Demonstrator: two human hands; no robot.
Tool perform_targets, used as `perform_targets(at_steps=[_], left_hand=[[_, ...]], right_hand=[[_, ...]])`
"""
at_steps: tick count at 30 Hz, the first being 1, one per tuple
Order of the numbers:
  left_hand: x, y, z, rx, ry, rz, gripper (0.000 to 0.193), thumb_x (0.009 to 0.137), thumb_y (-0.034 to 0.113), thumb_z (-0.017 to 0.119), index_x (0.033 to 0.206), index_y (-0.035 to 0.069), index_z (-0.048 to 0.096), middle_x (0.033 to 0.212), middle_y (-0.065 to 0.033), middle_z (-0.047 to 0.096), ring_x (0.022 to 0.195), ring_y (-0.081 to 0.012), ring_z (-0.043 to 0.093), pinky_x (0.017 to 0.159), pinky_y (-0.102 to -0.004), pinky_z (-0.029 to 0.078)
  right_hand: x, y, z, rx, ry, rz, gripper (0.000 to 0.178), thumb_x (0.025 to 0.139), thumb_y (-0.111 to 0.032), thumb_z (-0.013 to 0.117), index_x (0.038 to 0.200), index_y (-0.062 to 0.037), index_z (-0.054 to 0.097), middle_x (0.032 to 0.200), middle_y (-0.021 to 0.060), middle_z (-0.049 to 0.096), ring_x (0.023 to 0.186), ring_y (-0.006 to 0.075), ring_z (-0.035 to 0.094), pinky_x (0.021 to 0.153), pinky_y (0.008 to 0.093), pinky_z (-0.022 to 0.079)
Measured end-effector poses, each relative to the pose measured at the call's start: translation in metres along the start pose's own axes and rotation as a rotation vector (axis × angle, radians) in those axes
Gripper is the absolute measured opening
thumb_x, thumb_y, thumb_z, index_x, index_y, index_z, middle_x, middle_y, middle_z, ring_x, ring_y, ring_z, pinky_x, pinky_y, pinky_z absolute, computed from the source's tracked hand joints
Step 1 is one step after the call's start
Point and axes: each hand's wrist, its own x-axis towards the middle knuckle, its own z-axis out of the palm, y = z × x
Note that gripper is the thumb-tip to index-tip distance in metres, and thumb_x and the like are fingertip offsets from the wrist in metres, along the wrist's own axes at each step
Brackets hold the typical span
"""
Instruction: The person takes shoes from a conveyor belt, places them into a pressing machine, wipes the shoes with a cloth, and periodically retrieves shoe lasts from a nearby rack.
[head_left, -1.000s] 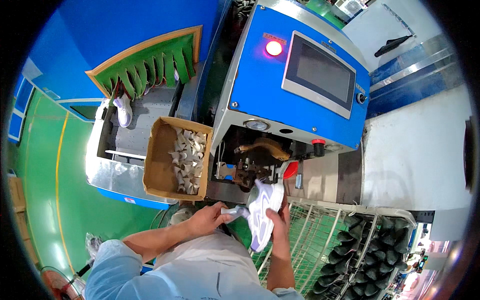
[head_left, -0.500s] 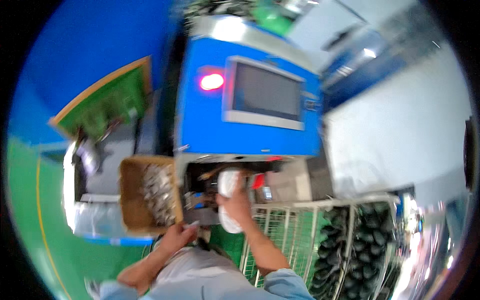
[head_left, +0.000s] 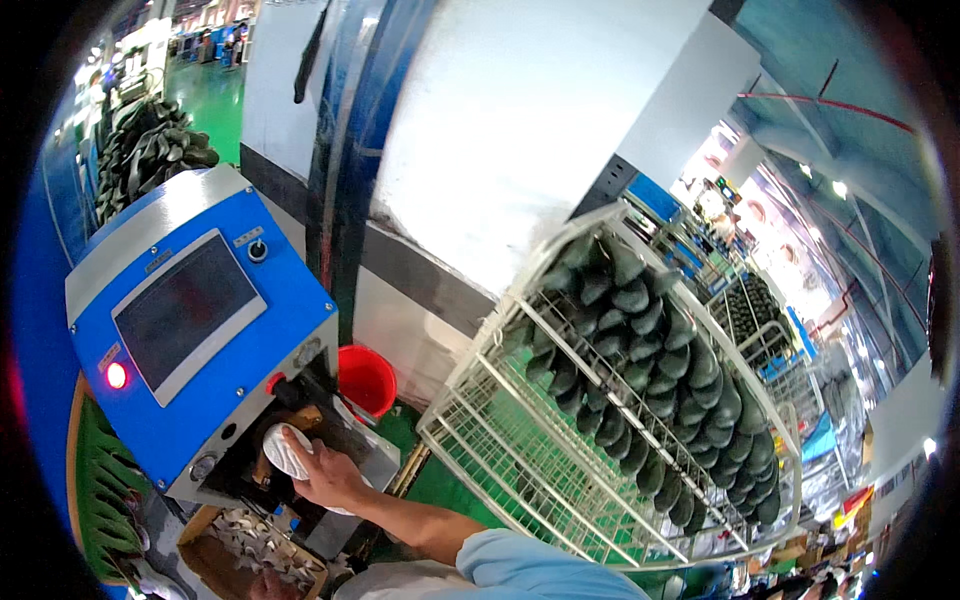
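My right hand (head_left: 330,475) is closed around a white, ribbed, sole-shaped piece (head_left: 283,452), fingers lying over its top. The piece is at the front opening of a blue machine (head_left: 210,330), beside a tan block-like part there; whether they touch cannot be told. Part of my left hand (head_left: 272,586) shows at the bottom edge, over a brown box (head_left: 205,560) that holds many small white and grey scraps (head_left: 262,535). Its fingers are too dark and cut off to make out.
A white wire rack (head_left: 480,420) with rows of dark curved soles (head_left: 640,350) stands to the right. Behind the machine's right side is a red bucket (head_left: 368,380). The machine carries a dark screen (head_left: 188,315) and a lit red lamp (head_left: 117,375). A green padded board (head_left: 105,490) leans at left.
The view has swung right, bringing the rack and bucket more into sight. My right hand still holds the white piece at the machine. My left hand is now mostly out of view.
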Motion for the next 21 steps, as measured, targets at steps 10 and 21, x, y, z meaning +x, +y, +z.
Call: perform_targets(at_steps=[10,21], left_hand=[[-0.003,0.122,0.085,-1.147,-1.064,-0.36,0.094,0.085,0.079,0.028,0.145,0.007,0.03,0.128,-0.0227,0.055,0.111,-0.0333,0.058,0.099,-0.0464,0.043],[-0.036,0.102,0.09,-0.853,-0.804,-0.556,0.055,0.084,0.035,0.066,0.128,0.006,0.051,0.118,-0.0114,0.061,0.106,-0.0255,0.059,0.095,-0.0426,0.047]], right_hand=[[-0.148,-0.019,-0.065,0.029,-0.121,0.032,0.089,0.072,-0.033,0.076,0.148,-0.0183,0.032,0.115,0.0265,0.056,0.102,0.0407,0.059,0.085,0.0463,0.051],[-0.078,-0.008,0.009,1.337,-0.189,0.806,0.101,0.083,-0.039,0.073,0.154,-0.0098,0.007,0.127,0.0141,0.057,0.115,0.0194,0.054,0.095,0.029,0.043]])
